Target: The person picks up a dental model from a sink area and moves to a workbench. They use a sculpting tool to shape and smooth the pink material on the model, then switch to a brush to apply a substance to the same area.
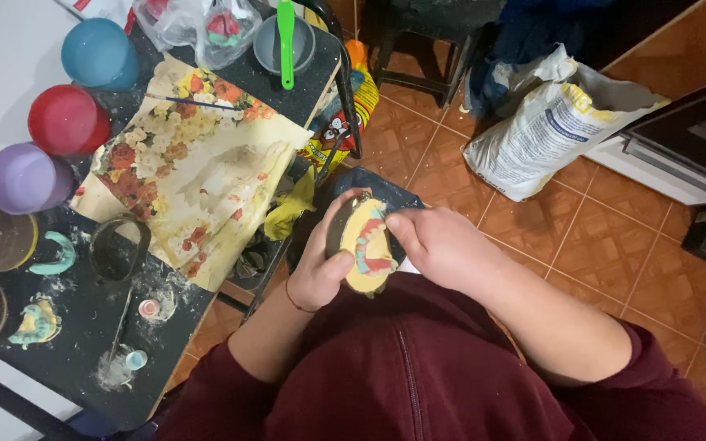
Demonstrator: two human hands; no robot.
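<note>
Head cam: your left hand (320, 269) cups a yellow mould (367, 249) over your lap, and your right hand (439, 245) pinches at its top edge. The red-and-teal denture inside looks half cleaned up; two more moulds (38, 322) wait on the table (67, 384).

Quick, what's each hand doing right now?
Left hand: closed around the yellow dental mould.
Right hand: fingers curled, pressing on the mould's top edge.
</note>
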